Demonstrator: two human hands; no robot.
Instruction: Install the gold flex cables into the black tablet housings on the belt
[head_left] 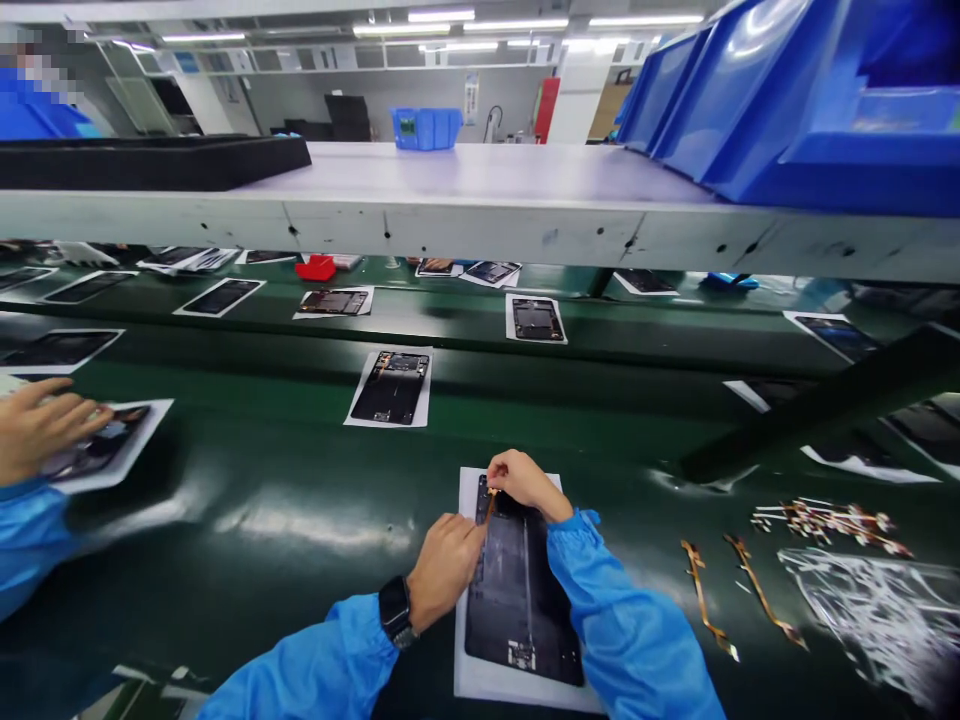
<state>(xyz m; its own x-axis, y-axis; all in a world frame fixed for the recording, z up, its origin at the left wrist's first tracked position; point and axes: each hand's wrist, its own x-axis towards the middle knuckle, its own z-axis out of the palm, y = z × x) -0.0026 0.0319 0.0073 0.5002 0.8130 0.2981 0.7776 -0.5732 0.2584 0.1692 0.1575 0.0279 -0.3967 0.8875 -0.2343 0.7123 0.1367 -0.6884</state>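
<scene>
On the bench [300, 565], over the black panel [506, 595], a copper strip [490, 507].
My right hand [523, 482] pinches its top; whether my left hand [448, 563] grips it, I cannot tell. Uneven pulling could crease it.

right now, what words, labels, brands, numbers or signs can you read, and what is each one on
No text can be read.
Wall sign: too small to read.
Green patch on the small blue bin: too small to read.
Nearest black panel: any print too small to read.
Watch: nothing readable.
</scene>
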